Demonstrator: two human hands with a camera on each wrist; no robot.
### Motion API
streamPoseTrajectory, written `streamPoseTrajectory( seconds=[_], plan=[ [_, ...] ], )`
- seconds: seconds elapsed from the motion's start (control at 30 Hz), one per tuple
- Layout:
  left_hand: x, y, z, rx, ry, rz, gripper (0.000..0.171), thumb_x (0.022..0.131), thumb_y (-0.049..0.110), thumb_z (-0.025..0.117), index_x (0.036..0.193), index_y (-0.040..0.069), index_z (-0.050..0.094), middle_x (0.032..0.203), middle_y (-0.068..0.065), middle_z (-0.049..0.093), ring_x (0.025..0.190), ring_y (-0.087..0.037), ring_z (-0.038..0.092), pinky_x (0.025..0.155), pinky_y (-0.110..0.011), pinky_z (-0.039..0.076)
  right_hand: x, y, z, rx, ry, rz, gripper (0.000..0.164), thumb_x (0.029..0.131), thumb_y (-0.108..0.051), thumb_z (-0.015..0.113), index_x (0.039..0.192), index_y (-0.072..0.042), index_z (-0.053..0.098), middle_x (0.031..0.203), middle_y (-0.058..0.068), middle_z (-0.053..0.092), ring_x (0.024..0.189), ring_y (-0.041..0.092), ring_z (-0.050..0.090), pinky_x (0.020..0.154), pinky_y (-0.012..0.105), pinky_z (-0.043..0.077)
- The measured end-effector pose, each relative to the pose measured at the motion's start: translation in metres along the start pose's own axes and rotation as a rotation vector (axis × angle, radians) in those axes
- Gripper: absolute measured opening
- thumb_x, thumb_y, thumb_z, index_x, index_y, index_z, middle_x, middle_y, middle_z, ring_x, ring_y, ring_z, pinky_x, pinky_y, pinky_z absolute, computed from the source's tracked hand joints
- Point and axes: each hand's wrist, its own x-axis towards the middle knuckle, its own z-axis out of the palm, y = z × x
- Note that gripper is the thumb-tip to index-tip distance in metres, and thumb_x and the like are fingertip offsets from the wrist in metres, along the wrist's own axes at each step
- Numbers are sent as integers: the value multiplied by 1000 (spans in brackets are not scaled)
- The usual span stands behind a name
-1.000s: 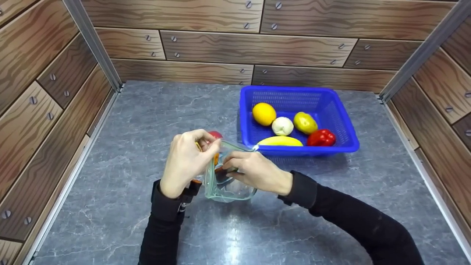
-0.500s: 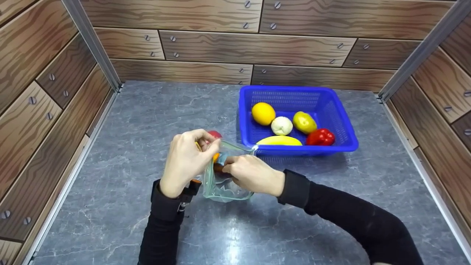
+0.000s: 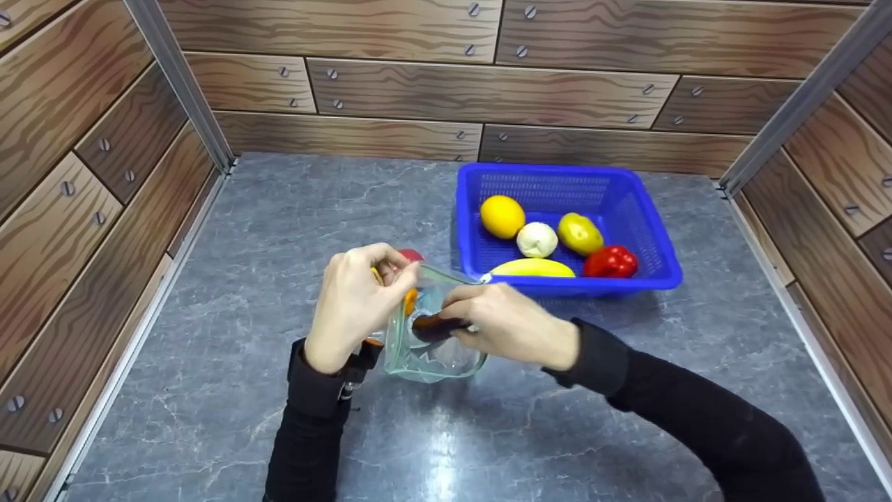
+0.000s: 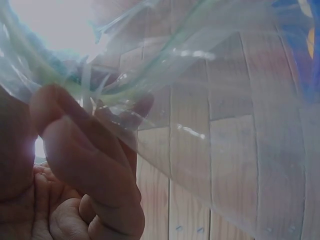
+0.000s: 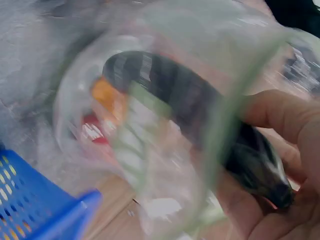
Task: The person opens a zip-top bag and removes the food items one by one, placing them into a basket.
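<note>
My left hand [image 3: 357, 301] pinches the rim of a clear plastic bag [image 3: 433, 368] with a pale green edge, holding its mouth up. In the left wrist view the fingers grip that edge [image 4: 120, 92]. My right hand [image 3: 512, 324] holds a dark eggplant [image 3: 433, 328] by its stem end, at the bag's mouth. The right wrist view shows the eggplant [image 5: 187, 97] reaching into the bag, partly behind the blurred green rim. Inside the bag are an orange piece [image 5: 106, 97] and a red one [image 5: 94, 129], too blurred to name.
Behind the right hand stands a blue basket [image 3: 648, 223]. In it lie an orange fruit [image 3: 502, 216], a white bulb [image 3: 537, 240], a yellow-green fruit [image 3: 580, 233], a red pepper [image 3: 610, 262] and a banana [image 3: 533, 268]. Wood-patterned walls [image 3: 390, 90] enclose the grey table [image 3: 313, 202].
My right hand first dips slightly left into the bag, then draws back to the right, with more of the eggplant showing now. My left hand stays in place on the rim.
</note>
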Motion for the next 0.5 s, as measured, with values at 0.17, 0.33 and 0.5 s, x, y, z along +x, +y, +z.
streamPoseTrajectory(
  seconds=[0.17,0.33,0.5],
  plan=[
    [0,1,0,-10,2,-7,12,84,26,70,79,16,74,60,7,62,53,-8,53,53,-22,41,-19,0,-41,109,121,31,25,76,-12,79,101,-10,75,105,3,73,91,16,70,79,28,58],
    [1,1,0,-14,-2,-10,12,84,25,70,78,16,74,60,7,62,53,-10,55,53,-22,41,-42,4,-77,185,232,48,30,72,-9,83,101,-11,76,105,3,74,94,16,71,82,19,55],
    [1,0,1,-9,-3,-4,12,84,26,71,79,15,74,61,6,63,53,-7,53,52,-22,41,-62,12,-105,199,338,103,33,69,-3,84,100,-12,76,102,3,75,92,10,70,83,10,51]
  ],
)
